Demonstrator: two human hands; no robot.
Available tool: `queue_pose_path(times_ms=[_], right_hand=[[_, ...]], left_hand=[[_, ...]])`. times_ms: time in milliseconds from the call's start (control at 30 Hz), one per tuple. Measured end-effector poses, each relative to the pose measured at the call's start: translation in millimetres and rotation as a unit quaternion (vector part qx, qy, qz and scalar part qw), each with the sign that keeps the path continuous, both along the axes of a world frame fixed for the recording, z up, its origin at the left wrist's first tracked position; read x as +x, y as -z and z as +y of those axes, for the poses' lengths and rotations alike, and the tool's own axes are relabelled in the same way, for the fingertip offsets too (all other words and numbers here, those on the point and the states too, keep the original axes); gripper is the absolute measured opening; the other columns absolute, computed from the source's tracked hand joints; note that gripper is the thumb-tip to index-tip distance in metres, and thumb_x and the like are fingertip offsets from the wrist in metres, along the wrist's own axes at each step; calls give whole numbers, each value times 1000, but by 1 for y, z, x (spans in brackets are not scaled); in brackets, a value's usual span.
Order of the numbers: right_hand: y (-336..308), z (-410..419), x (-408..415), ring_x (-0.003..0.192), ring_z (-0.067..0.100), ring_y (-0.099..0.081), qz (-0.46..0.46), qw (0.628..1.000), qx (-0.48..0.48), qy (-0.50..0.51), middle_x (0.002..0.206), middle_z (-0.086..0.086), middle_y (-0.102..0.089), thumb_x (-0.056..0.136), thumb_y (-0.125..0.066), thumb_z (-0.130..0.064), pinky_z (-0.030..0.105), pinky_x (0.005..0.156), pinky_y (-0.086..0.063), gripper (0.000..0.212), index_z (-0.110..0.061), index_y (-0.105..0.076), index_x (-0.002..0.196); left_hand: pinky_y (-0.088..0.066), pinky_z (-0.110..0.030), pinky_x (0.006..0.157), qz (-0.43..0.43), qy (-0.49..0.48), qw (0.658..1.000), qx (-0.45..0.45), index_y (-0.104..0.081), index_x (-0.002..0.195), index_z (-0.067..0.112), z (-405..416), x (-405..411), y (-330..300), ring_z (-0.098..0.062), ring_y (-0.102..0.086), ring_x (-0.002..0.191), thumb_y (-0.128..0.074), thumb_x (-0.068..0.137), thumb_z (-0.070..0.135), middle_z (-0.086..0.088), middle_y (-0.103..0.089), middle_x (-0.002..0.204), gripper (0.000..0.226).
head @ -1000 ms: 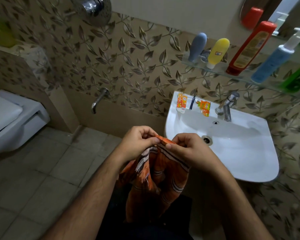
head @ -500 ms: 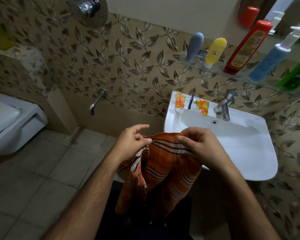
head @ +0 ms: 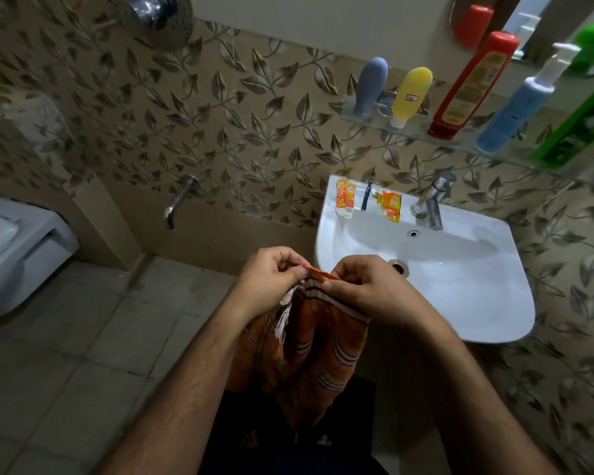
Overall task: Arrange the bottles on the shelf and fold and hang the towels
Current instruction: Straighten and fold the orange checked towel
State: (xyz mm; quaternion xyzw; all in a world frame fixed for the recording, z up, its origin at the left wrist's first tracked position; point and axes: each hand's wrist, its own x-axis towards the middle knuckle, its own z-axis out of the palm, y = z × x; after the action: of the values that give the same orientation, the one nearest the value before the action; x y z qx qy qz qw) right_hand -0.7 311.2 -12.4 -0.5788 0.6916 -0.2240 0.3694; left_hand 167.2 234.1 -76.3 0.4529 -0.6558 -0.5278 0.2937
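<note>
An orange striped towel (head: 309,358) with a white fringe hangs bunched in front of me. My left hand (head: 271,279) pinches its top edge on the left. My right hand (head: 367,286) pinches the same edge right beside it, so the two hands almost touch. Up on the glass shelf (head: 460,140) at the upper right stand a grey bottle (head: 370,85), a yellow bottle (head: 410,94), a red bottle (head: 472,85), a blue pump bottle (head: 518,111) and a green bottle (head: 576,132).
A white sink (head: 477,303) with a tap (head: 432,200) is just right of my hands; small sachets (head: 390,204) lie on its back rim. A toilet (head: 18,248) is at the left, a wall spout (head: 179,200) between them. Tiled floor lies below.
Half a second ago my hands held the towel's top edge spread apart; now they have come together and the towel hangs bunched again.
</note>
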Motion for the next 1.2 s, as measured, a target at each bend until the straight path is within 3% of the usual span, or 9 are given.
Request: queue_pose_path(times_ms=[200,433,567,733,867,933,1000,1100,1200], right_hand=[[-11,15,-34,58,5,-66,-23,998,57,-6,67,-1,-73,88,-71,-33,18,52,-48,17,-19,-70,78],[-8,20,-59,54,7,-52,-5,996,78,41,54,-9,-57,79,-78,-37,25,55,-41,30,-26,-60,58],[-1,20,-53,50,7,-46,-84,994,35,56,54,-8,-51,82,-76,-35,19,50,-37,34,-22,-54,59],[3,24,-53,49,5,-52,-120,990,60,33,54,-8,-57,82,-77,-29,16,48,-41,28,-22,-60,61],[3,22,-49,60,8,-66,-98,993,62,24,66,-1,-71,85,-75,-28,20,56,-49,15,-20,-72,73],[7,15,-40,62,12,-68,-121,990,-2,72,69,3,-74,87,-73,-23,26,61,-51,14,-20,-73,73],[13,4,-27,65,19,-68,-136,981,-49,128,72,11,-74,87,-72,-18,35,67,-53,16,-18,-73,71],[23,-9,-5,63,22,-69,-88,985,-67,135,71,12,-74,87,-71,-17,35,65,-54,16,-14,-71,72],[25,-15,7,63,14,-68,-62,994,-39,77,73,9,-74,88,-69,-17,30,61,-52,14,-13,-71,75]], left_hand=[[-44,-12,57,-70,-64,995,-25,-68,68,28,-16,0,10,8,-59,55,-70,84,11,15,-67,57,23],[-52,-26,65,-69,-45,996,-19,-72,74,25,-17,4,7,-10,-67,65,-71,82,12,3,-72,66,15],[-46,-14,55,-69,-44,996,-23,-71,73,25,-17,10,3,1,-59,56,-70,84,12,8,-68,59,17],[-44,-14,55,-90,-60,994,-14,-73,75,24,-18,16,6,5,-61,56,-71,84,15,16,-67,58,13],[-52,-28,61,-125,-59,990,-7,-72,73,26,-17,14,9,-6,-64,62,-73,83,18,6,-67,59,13],[-54,-35,67,-122,-41,992,4,-71,83,23,-13,12,9,-17,-67,66,-73,84,19,2,-65,60,5],[-54,-36,74,-106,-17,994,15,-67,105,23,-7,10,9,-24,-68,71,-73,85,20,-7,-68,64,21],[-51,-28,78,-69,-5,997,19,-57,129,26,4,9,9,-18,-64,65,-72,86,17,-8,-68,64,46],[-47,-22,73,13,40,998,49,-54,136,27,13,7,5,-8,-57,64,-69,88,9,4,-60,59,54]])
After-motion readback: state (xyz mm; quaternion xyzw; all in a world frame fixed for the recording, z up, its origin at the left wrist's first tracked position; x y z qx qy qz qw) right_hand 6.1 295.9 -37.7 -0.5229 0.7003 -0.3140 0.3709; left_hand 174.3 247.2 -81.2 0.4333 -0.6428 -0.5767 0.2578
